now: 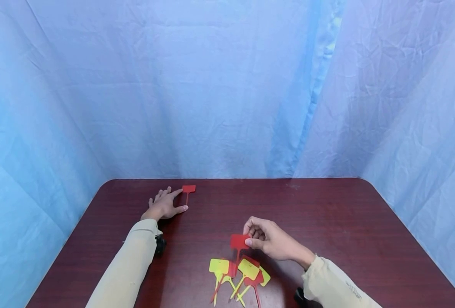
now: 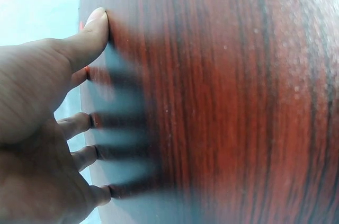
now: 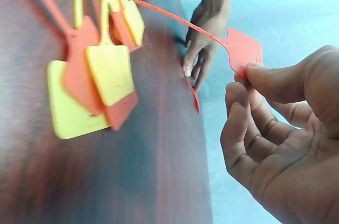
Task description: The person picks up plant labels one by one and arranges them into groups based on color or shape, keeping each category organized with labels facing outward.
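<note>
My right hand (image 1: 269,239) pinches a red plant tag (image 1: 238,241) by the edge of its flat head, between thumb and index finger. In the right wrist view, the thin stem of this red tag (image 3: 244,49) points away from the fingers. Below it lies a loose pile of yellow tags (image 1: 218,266) and red tags (image 1: 254,279), overlapping each other. Toward the table's back left, my left hand (image 1: 163,206) rests with fingers spread, its index fingertip at the head of another red tag (image 1: 189,188) and its thumb beside that tag's stem.
The dark red wooden table (image 1: 327,214) has rounded back corners. Pale blue curtains (image 1: 212,107) hang behind it and along both sides. A dark wrist device (image 1: 160,245) sits at the left sleeve.
</note>
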The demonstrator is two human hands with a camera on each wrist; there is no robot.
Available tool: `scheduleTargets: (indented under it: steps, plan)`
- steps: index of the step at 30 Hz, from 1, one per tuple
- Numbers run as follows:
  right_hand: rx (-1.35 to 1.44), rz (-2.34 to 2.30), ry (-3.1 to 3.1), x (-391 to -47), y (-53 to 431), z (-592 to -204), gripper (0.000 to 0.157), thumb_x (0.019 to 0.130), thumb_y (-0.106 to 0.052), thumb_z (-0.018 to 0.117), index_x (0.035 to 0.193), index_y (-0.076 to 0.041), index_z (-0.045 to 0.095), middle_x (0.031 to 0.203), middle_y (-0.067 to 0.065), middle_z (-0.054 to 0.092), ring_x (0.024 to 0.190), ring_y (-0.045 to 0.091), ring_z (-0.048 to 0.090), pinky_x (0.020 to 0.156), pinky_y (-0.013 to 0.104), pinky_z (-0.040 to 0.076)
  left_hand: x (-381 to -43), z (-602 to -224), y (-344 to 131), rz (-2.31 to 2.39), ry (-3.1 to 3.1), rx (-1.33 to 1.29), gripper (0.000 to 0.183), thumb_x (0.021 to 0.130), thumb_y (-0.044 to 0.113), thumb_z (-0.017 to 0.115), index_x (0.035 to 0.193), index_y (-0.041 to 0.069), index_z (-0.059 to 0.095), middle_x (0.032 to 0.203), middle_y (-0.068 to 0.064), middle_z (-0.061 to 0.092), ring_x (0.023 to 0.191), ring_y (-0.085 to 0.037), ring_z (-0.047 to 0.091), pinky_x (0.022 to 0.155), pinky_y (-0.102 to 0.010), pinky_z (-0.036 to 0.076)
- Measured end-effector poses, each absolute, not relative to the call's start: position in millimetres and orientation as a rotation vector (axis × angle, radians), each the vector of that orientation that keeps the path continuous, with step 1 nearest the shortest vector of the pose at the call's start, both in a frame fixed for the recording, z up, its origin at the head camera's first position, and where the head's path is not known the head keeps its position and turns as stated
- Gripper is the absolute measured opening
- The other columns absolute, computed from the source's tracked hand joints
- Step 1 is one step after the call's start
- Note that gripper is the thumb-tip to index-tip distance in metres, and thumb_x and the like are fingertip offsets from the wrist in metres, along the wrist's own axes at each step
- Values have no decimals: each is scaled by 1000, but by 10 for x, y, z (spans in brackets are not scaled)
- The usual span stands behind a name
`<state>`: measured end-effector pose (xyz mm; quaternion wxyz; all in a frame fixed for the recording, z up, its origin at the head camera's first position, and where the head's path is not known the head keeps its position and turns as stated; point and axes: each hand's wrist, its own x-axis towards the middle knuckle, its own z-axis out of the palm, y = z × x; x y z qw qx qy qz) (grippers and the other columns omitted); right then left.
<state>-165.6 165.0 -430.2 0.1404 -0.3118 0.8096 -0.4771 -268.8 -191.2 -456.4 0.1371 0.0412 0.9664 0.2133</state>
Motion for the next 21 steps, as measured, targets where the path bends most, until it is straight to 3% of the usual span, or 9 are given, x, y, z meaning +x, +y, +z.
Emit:
scheduleTargets:
  steps: [15,21]
  plan:
    - [-847,-1496,2344,-2108,1336,-4124,11,98,0,65,105,-5,59,87,9,63,76,41,61,64,29,51,-2687,-4562,-1916,616,2800,117,77,99,41,65,160,10,31,164,-30,15,150,-52,8,114,-74,9]
    - [-782,-1543,2315,-2245,1174,-4125,11,98,2,64,106,-4,58,88,12,64,77,38,63,67,39,57,-2698,-4564,-1918,619,2797,121,77,99,41,65,161,10,30,164,-29,14,150,-52,8,114,-73,9]
